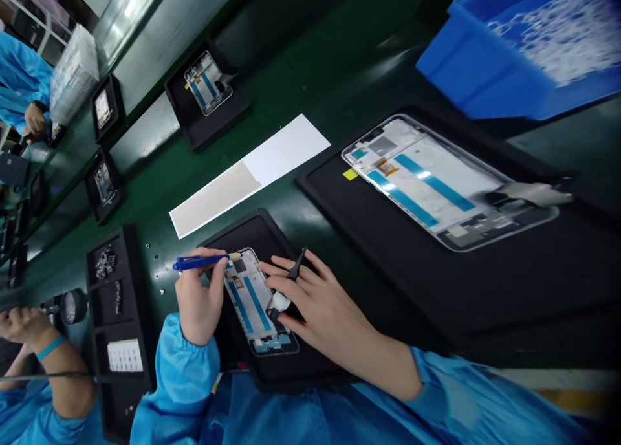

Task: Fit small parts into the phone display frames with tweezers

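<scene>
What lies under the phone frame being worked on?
A black tray on the green bench. The frame and the right hand holding a black tool cover its middle.

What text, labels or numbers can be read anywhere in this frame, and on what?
Nothing is readable.
White card in the long black compartment tray: rows of marks, too small to read.
Small yellow tag on the large black mat: too blurred to tell.
Blue plastic pen in the left hand, thin black tool in the right hand: no print shows.
White phone frame with blue strips under both hands: no legible print.
</scene>
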Available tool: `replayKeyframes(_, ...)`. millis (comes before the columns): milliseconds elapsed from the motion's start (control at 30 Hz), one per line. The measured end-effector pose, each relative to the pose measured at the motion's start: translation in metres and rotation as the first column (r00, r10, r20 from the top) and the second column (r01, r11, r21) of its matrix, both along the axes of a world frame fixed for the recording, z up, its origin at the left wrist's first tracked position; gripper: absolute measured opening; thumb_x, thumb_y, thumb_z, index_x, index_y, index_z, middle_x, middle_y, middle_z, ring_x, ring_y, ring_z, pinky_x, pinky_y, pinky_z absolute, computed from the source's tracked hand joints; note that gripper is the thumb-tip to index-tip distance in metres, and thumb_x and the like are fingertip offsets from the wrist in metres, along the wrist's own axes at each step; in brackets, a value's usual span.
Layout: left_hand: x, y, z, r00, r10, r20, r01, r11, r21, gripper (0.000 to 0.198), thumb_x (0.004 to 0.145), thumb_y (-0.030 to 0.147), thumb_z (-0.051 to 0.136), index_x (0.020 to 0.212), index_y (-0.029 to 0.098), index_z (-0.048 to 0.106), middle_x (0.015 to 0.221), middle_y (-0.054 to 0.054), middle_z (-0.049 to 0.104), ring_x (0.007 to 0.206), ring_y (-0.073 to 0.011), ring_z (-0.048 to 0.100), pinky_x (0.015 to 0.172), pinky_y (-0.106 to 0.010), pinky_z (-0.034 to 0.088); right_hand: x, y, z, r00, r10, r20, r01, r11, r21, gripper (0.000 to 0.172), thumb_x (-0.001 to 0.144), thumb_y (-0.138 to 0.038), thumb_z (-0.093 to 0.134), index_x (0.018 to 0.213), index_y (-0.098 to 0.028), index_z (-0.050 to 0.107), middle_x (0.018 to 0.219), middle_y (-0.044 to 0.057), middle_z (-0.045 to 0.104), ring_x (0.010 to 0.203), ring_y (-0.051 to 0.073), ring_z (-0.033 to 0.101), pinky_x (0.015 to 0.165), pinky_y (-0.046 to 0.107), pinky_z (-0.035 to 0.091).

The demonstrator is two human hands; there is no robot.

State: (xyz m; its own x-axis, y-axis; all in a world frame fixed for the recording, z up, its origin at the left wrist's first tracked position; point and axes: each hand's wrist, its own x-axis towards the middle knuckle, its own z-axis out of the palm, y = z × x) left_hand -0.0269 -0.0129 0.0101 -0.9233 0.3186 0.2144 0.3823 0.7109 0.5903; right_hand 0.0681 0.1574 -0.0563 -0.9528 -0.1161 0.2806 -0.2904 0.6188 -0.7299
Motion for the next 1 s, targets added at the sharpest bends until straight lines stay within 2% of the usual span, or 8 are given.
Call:
replayKeyframes(100, 0.001, 0.002, 0.001, 0.998, -0.021, -0.054, 0.017, 0.997, -0.07, 0.008, 0.091, 0.022, 0.063, 0.098, 0.021, 0.06, 0.093, -0.003, 0.072, 0.088, -0.017, 0.072, 0.076, -0.028, 0.059, 0.0, 0.0, 0.0, 1.0, 0.005, 0.011, -0.005, 1.0, 0.002, 0.04, 0.081, -0.008, 0.058, 0.119, -0.021, 0.052, 0.133, 0.008, 0.061, 0.128, 0.031, 0.052, 0.11, 0.063, 0.035)
replayKeyframes(233, 0.004, 0.008, 0.007, 0.979, -0.126, -0.163, 0.095, 0.978, -0.186, 0.004, 0.091, 0.02, 0.062, 0.095, 0.02, 0.061, 0.088, -0.003, 0.072, 0.082, -0.0166, 0.072, 0.071, -0.026, 0.058, 0.001, 0.001, 0.0, 1.0, 0.009, 0.03, -0.009, 1.0, 0.002, 0.041, 0.08, -0.007, 0.058, 0.119, -0.021, 0.054, 0.135, 0.008, 0.06, 0.128, 0.031, 0.052, 0.111, 0.063, 0.034)
replayKeyframes(333, 0.005, 0.01, 0.01, 0.967, -0.168, -0.189, 0.125, 0.967, -0.222, 0.002, 0.092, 0.02, 0.061, 0.094, 0.021, 0.061, 0.086, -0.002, 0.073, 0.079, -0.0161, 0.073, 0.071, -0.026, 0.058, 0.001, 0.001, 0.0, 0.999, 0.01, 0.037, -0.01, 1.0, 0.002, 0.042, 0.08, -0.007, 0.06, 0.119, -0.021, 0.055, 0.136, 0.008, 0.06, 0.129, 0.03, 0.052, 0.111, 0.063, 0.034)
replayKeyframes(500, 0.005, 0.009, 0.007, 0.97, -0.149, -0.193, 0.112, 0.976, -0.187, 0.006, 0.09, 0.017, 0.063, 0.093, 0.02, 0.059, 0.086, -0.002, 0.072, 0.08, -0.0157, 0.072, 0.072, -0.026, 0.058, 0.001, 0.001, 0.001, 0.999, 0.018, 0.037, -0.018, 1.0, -0.005, 0.041, 0.081, -0.007, 0.058, 0.119, -0.021, 0.054, 0.136, 0.008, 0.059, 0.128, 0.031, 0.052, 0.11, 0.064, 0.034)
replayKeyframes(733, 0.013, 0.002, -0.008, 0.966, -0.134, -0.222, 0.137, 0.991, -0.002, 0.016, 0.086, 0.011, 0.068, 0.089, 0.021, 0.055, 0.088, -0.002, 0.072, 0.084, -0.0156, 0.073, 0.077, -0.028, 0.058, 0.002, 0.001, 0.0, 1.0, 0.009, 0.028, -0.008, 1.0, -0.003, 0.042, 0.081, -0.006, 0.056, 0.12, -0.02, 0.052, 0.135, 0.008, 0.06, 0.129, 0.031, 0.051, 0.11, 0.064, 0.035)
replayKeyframes(900, 0.021, -0.004, -0.018, 0.945, -0.197, -0.261, 0.195, 0.98, -0.034, 0.019, 0.084, 0.011, 0.07, 0.089, 0.021, 0.056, 0.097, -0.005, 0.074, 0.086, -0.0168, 0.073, 0.074, -0.029, 0.059, 0.001, 0.0, 0.0, 0.999, 0.004, 0.032, -0.004, 1.0, 0.005, 0.043, 0.078, -0.005, 0.057, 0.119, -0.021, 0.055, 0.135, 0.008, 0.06, 0.128, 0.03, 0.052, 0.11, 0.062, 0.035)
replayKeyframes(1000, 0.019, -0.005, -0.016, 0.952, -0.189, -0.241, 0.192, 0.981, -0.009, 0.018, 0.085, 0.011, 0.069, 0.091, 0.021, 0.055, 0.095, -0.004, 0.073, 0.087, -0.0169, 0.073, 0.076, -0.029, 0.059, 0.001, 0.0, 0.001, 1.0, 0.0, 0.03, 0.0, 1.0, 0.005, 0.043, 0.079, -0.006, 0.056, 0.12, -0.02, 0.055, 0.135, 0.008, 0.06, 0.129, 0.03, 0.052, 0.111, 0.062, 0.035)
